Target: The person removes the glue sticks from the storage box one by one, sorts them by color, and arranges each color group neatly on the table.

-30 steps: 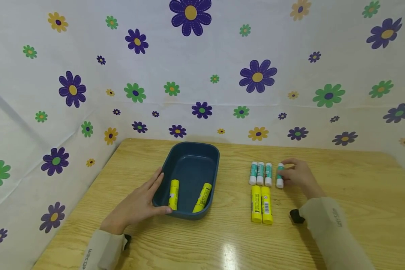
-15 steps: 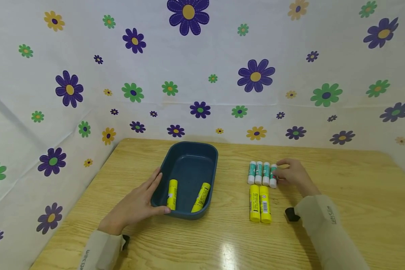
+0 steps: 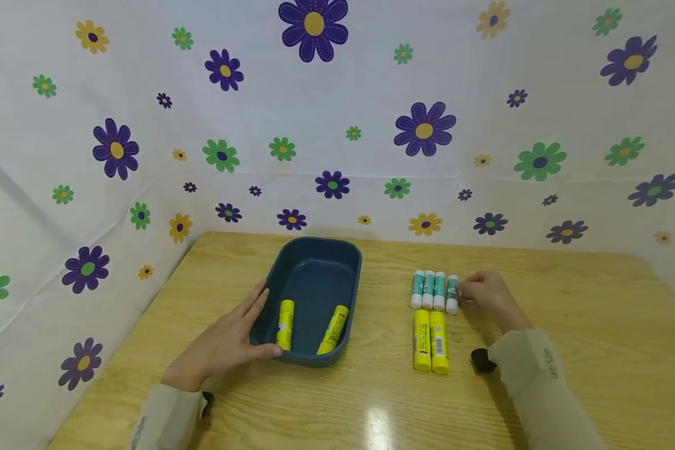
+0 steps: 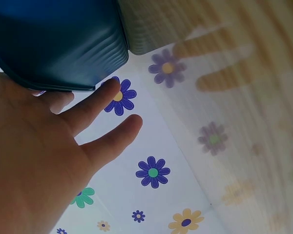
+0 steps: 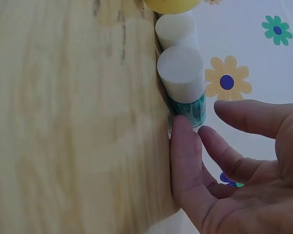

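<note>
My left hand point(image 3: 222, 340) rests against the near left corner of a dark blue tray point(image 3: 355, 275), its thumb on the front rim. In the left wrist view its fingers point(image 4: 95, 105) stretch out below the tray's wall. Inside the tray lie two yellow glue sticks, one at the left point(image 3: 285, 325) and one tilted at the right point(image 3: 333, 329). My right hand point(image 3: 492, 297) is beside the rightmost white-and-green glue stick point(image 3: 452, 295). Its fingertips touch that stick's side in the right wrist view, with the thumb apart. Several such sticks point(image 3: 429, 290) lie in a row.
Two larger yellow glue sticks point(image 3: 422, 340) lie side by side just in front of the white-and-green row. The wooden table point(image 3: 326, 406) meets a white flowered cloth point(image 3: 360, 81) at the back and left.
My right hand has brought the last white-and-green glue stick leftward, up close to the row, and its grip has loosened. My left hand has stayed on the tray.
</note>
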Action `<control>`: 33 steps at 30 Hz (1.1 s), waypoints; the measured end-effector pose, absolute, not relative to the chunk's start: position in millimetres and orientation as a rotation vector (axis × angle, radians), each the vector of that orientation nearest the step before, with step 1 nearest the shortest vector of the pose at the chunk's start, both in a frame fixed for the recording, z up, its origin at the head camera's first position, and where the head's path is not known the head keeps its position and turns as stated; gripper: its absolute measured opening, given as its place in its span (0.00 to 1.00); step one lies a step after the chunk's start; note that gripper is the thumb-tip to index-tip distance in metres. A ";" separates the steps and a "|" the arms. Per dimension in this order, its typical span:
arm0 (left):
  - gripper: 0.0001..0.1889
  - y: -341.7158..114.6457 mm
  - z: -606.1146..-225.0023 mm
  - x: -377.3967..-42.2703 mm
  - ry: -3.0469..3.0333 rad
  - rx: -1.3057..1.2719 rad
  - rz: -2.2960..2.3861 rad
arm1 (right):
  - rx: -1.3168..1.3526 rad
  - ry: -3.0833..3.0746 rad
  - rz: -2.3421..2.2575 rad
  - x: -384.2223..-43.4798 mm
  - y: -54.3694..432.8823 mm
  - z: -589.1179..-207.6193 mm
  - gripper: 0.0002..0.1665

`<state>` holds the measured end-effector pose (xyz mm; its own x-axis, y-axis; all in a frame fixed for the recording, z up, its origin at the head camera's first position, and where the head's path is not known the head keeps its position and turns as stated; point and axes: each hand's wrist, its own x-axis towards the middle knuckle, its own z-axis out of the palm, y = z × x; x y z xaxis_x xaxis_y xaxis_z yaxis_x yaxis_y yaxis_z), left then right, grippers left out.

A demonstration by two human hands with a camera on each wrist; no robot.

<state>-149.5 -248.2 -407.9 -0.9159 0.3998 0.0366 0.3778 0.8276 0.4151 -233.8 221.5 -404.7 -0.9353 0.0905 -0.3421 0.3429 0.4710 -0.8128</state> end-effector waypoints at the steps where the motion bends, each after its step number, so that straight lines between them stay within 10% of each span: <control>1: 0.58 -248.5 -407.9 -149.6 2.952 0.628 0.655 | 0.381 2.470 -1.446 -233.7 221.1 -404.6 0.22; 33: 0.58 -249.9 -407.3 -148.8 2.948 0.649 0.654 | 0.399 2.418 -1.501 -238.1 219.7 -409.8 0.26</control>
<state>-148.8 -249.9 -407.3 -0.9104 0.4118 0.0384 0.3894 0.8221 0.4153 -238.1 219.7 -409.8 -0.9266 0.0912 -0.3648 0.3674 0.4264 -0.8266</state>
